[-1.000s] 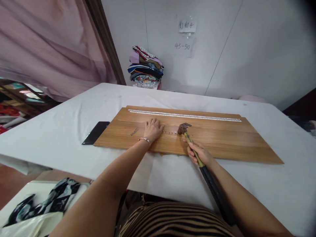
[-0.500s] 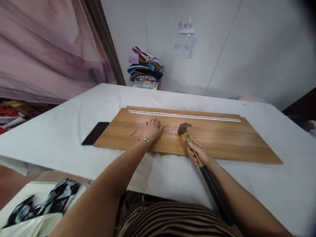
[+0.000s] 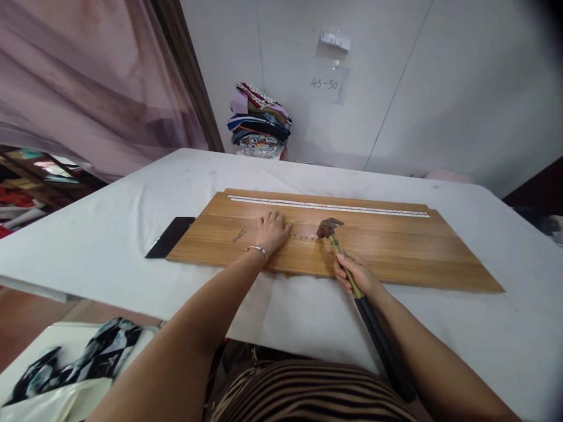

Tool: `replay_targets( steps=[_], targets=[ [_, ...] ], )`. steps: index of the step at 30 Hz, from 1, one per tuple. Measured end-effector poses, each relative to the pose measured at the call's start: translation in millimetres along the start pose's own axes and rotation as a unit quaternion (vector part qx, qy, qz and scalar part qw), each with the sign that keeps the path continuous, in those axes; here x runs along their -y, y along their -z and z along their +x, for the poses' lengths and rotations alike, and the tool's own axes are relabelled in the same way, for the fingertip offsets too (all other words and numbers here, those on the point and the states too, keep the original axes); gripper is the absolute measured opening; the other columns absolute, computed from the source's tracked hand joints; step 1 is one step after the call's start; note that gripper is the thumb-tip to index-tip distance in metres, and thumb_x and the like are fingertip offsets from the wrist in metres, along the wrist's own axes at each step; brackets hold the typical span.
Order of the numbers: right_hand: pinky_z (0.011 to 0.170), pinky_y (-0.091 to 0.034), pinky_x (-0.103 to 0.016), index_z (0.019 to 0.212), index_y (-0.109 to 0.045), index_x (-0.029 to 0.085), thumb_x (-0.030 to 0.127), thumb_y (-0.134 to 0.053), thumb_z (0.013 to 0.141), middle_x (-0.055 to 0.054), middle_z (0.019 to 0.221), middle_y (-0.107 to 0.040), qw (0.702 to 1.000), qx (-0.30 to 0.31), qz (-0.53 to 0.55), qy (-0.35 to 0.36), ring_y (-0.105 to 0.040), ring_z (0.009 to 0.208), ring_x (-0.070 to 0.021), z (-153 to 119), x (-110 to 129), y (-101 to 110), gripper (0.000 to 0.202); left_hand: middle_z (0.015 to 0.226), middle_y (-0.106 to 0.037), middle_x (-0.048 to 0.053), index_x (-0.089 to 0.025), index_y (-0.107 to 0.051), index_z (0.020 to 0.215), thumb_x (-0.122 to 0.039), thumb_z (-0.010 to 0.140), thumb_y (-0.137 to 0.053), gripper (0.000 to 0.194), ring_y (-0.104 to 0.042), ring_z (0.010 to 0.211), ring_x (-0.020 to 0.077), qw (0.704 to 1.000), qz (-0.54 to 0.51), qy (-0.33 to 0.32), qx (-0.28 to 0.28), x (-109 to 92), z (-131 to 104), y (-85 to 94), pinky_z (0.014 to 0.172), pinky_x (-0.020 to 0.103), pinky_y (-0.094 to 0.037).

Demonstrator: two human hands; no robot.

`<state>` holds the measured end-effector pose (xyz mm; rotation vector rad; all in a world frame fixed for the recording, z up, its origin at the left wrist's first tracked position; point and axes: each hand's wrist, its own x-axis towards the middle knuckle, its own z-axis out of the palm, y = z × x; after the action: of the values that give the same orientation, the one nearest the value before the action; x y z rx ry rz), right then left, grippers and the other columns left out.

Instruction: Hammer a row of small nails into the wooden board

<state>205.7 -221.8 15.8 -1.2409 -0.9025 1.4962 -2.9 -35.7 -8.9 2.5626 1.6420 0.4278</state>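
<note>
My right hand [image 3: 355,272] is wrapped round the upper handle of a claw hammer [image 3: 336,243], whose black grip runs back under my forearm. The rusty hammer head is at the wooden board [image 3: 396,252], beside the right end of a row of small nail heads [image 3: 307,237]. My left hand [image 3: 272,231] lies flat on the board with its fingers stretched out, left of that row. A few loose nails [image 3: 238,235] lie on the board further left. Whatever is directly under the hammer head is hidden.
Two white measuring strips [image 3: 325,206] run along the board's far side. A black flat device [image 3: 169,237] touches the board's left end on the white-covered table [image 3: 109,223]. Folded clothes [image 3: 259,123] are stacked by the wall. A patterned cloth [image 3: 105,349] lies on a lower surface at left.
The hammer head has shifted very slightly. Both hands stay in place. The upper paper on the wall has lifted and the pink curtain at left has swayed.
</note>
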Motion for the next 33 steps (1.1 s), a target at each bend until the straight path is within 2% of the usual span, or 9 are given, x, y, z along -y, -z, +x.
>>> replay_targets(
  steps=[22,33],
  targets=[
    [0.028,-0.03,-0.019,0.122,-0.058,0.02,0.061,-0.073,0.077,0.012,0.053,-0.045,1.0,0.0,-0.004,-0.012,-0.036,0.032,-0.008,1.4,-2.7,0.1,0.063,0.139,-0.062,0.015,-0.021,-0.064,0.119,-0.045,0.101,-0.043,0.037,-0.048,0.135,0.0324,1.0,0.003,0.001,0.001,0.6,1.0,-0.9,0.112,0.052,-0.034],
    [0.027,-0.031,-0.018,0.12,-0.057,0.02,0.063,-0.076,0.072,0.013,0.052,-0.045,1.0,-0.008,0.0,-0.019,-0.034,0.032,-0.0075,1.4,-1.6,-1.4,0.067,0.137,-0.063,0.014,-0.02,-0.064,0.118,-0.044,0.101,-0.044,0.036,-0.048,0.134,0.032,1.0,0.006,0.001,-0.001,-0.3,0.2,-0.2,0.112,0.051,-0.035]
  ],
)
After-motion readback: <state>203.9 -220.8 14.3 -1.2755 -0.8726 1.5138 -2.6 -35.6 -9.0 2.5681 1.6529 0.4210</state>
